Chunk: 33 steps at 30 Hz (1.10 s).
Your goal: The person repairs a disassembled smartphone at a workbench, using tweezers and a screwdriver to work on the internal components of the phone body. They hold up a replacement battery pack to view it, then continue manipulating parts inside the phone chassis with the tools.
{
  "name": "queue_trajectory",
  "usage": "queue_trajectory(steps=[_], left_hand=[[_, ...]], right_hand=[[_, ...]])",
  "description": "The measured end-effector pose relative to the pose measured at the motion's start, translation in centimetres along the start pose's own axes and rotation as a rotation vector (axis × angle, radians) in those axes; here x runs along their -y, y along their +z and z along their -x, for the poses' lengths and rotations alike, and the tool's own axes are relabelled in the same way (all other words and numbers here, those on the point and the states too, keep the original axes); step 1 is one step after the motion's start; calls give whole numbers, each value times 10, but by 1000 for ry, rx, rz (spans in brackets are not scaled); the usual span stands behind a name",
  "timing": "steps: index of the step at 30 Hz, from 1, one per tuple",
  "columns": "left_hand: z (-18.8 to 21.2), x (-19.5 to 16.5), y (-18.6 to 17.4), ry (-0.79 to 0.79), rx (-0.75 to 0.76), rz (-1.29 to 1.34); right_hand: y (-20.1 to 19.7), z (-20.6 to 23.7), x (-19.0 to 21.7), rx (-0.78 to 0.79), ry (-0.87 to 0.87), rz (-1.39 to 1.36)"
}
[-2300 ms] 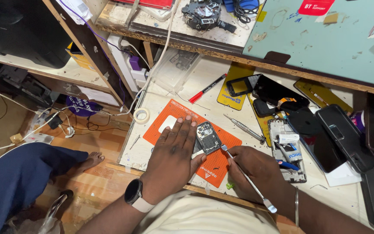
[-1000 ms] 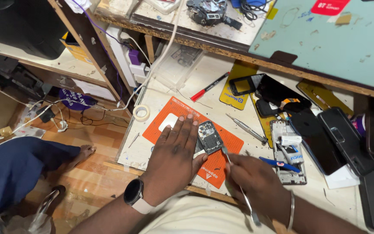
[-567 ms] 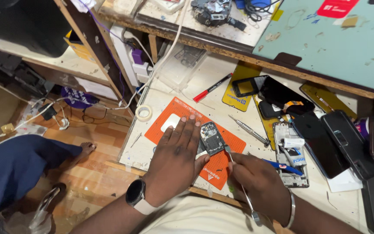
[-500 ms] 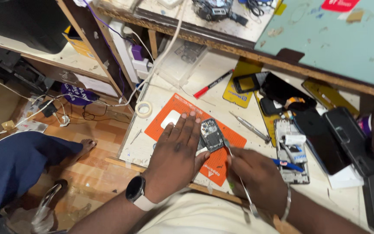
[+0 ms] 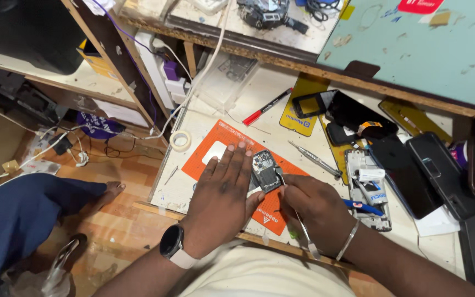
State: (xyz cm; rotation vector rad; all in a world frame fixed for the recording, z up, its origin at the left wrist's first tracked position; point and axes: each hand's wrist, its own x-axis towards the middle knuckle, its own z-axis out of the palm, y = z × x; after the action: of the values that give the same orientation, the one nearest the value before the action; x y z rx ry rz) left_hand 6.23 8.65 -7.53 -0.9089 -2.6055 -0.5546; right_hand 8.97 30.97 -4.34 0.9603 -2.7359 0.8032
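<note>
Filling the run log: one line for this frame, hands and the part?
left hand: flat, steadying small dark opened device | right hand: thin metal tool at device | surface: orange rectangular work mat

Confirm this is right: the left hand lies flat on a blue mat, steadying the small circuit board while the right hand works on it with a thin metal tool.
Wrong on one point: the head view shows the mat is orange, not blue. The left hand does lie flat on it by the circuit board, and the right hand holds the thin metal tool.

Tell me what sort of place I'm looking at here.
Most likely a small phone-repair bench: an orange work mat under the hands, an opened phone with its insides bare, several dark handsets alongside, and a small circuit module being worked with a thin metal tool.
</note>
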Motion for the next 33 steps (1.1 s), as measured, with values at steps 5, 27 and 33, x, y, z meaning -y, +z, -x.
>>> queue_trajectory(steps=[5,27,33], left_hand=[[1,1,-1,-15,-13,10],[0,2,0,-14,-9,-1],[1,1,-1,-11,12,19]], right_hand=[[0,1,7,-181,-56,93],[-4,-8,9,-153,-74,67],[-3,-10,6,44,176,-169]])
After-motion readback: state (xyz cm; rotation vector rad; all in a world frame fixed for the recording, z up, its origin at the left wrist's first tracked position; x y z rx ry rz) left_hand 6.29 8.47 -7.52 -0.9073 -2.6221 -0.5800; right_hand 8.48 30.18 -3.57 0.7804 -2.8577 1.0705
